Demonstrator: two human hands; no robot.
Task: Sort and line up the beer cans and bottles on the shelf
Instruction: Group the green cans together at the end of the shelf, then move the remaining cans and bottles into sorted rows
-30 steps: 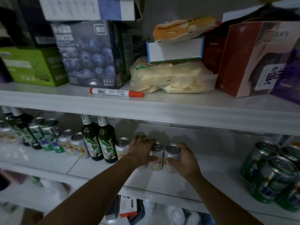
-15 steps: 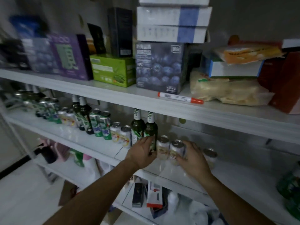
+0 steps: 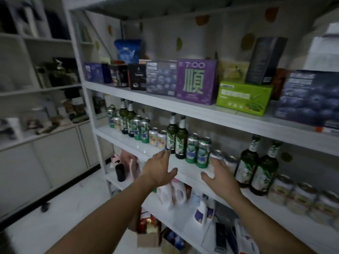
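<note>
Along the front edge of the middle shelf (image 3: 189,170), both hands hover empty. Left hand (image 3: 159,170): flat, fingers spread & relaxed, tips just beside the base of a green bottle pair (image 3: 177,139). Right hand (image 3: 219,177): likewise slack, nothing in it, fingers at the short cans (image 3: 230,160). Touching or just shy, can't tell, pic too soft. Beer stands in twos down the board: far-left bottles (image 3: 126,116), then cans, then the green bottle pair, tall green cans (image 3: 198,151), short cans, a 2nd bottle pair (image 3: 256,167) just right of the right hand, and blurred cans (image 3: 297,195) toward the right end.

Step in hand, my read: squaring up the group btw the hands. To do it well:
- Take bottles low on the body, not the neck. Tall & narrow, they'd tip if nudged high.
- Slide, don't lift. Upper shelf (image 3: 201,111) looks to leave little headroom over the caps.
- Move each pair as a unit, one hand per side, so the two remain in contact.
- Use the front edge as guide line: same setback for every pair, labels out.
- Check the short cans against the tall green cans for depth and do them last.
- Pairs are packed close, so one knock cd domino along the row.

Sorting looks approx done; prob. only fine alignment left.
</note>
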